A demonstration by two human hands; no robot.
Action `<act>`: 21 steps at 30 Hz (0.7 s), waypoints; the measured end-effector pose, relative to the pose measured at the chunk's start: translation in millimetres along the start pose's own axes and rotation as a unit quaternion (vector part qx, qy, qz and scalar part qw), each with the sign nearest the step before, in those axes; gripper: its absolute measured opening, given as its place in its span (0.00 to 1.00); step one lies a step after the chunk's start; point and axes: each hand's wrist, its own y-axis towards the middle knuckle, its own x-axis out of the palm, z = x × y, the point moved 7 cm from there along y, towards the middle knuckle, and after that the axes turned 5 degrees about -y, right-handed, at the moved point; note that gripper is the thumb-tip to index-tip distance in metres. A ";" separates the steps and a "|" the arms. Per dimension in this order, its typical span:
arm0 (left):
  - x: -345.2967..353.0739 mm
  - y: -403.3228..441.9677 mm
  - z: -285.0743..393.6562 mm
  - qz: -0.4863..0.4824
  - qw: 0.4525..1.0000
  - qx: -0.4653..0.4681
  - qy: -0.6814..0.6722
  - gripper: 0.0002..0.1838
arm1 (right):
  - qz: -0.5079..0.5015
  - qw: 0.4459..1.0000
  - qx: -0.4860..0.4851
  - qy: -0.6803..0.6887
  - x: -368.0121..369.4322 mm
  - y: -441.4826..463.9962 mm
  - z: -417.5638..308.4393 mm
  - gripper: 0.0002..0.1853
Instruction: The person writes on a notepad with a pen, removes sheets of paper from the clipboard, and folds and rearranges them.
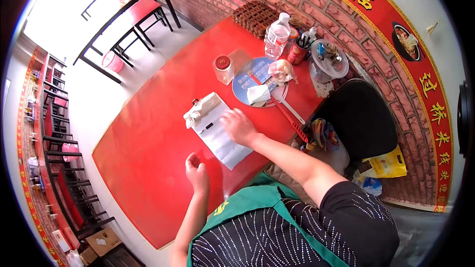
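Note:
A white sheet of paper (225, 143) lies on the red table (143, 168), with a crumpled beige wrapper (203, 110) and a dark clip (195, 102) at its far end. A black pen (206, 127) rests on the sheet's left side. My right hand (238, 126) is over the right part of the paper, palm down, its fingers extended and holding nothing visible. Close to the paper's lower left edge, my left hand (197, 172) hovers with loosely curled fingers and nothing visible between them.
Beyond the paper are a red-lidded jar (223, 69), a blue round fan (242, 85), a red-handled swatter (292, 122), a bagged item (282, 70), a water bottle (277, 37), a clear tub (329, 62) and a woven basket (255, 18). A black chair (363, 118) stands right.

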 end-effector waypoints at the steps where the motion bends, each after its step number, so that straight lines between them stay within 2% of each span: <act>1: -5.0 -7.7 5.4 -0.001 1.000 0.004 0.000 0.20 | 0.014 0.999 0.043 0.015 -9.4 -13.2 14.0 0.14; 3: -13.6 -27.2 11.1 -0.021 0.996 -0.039 -0.077 0.18 | 0.048 0.993 0.106 0.029 -42.8 -38.8 40.3 0.14; 5: -31.9 -40.4 -7.4 -0.020 0.998 -0.035 -0.057 0.16 | 0.045 0.979 0.199 -0.010 -55.3 -74.9 72.9 0.13; 9: -44.2 -67.5 -20.8 -0.024 0.997 -0.060 -0.051 0.15 | 0.001 0.958 0.271 -0.090 -83.4 -123.6 107.6 0.17; 11: -40.3 -73.9 -24.9 -0.024 0.996 -0.060 -0.066 0.14 | -0.021 0.958 0.271 -0.087 -72.5 -139.5 122.3 0.17; 12: -35.5 -75.3 -26.2 -0.030 0.994 -0.063 -0.083 0.14 | -0.029 0.963 0.255 -0.087 -72.7 -137.7 125.0 0.12; 14: -26.1 -75.3 -29.5 -0.038 0.990 -0.060 -0.124 0.13 | -0.036 0.958 0.270 -0.090 -58.8 -139.2 141.0 0.12; 19: -9.9 -78.8 2.8 -0.049 0.992 -0.021 -0.116 0.12 | -0.030 0.952 0.289 -0.093 -63.5 -126.0 154.0 0.11; 20: -7.7 -81.2 9.3 -0.054 0.993 -0.006 -0.108 0.12 | -0.075 0.947 0.298 -0.094 -61.2 -125.3 154.0 0.11; 21: -6.4 -83.9 15.0 -0.058 0.993 0.010 -0.101 0.12 | -0.073 0.950 0.291 -0.092 -65.8 -120.3 147.8 0.11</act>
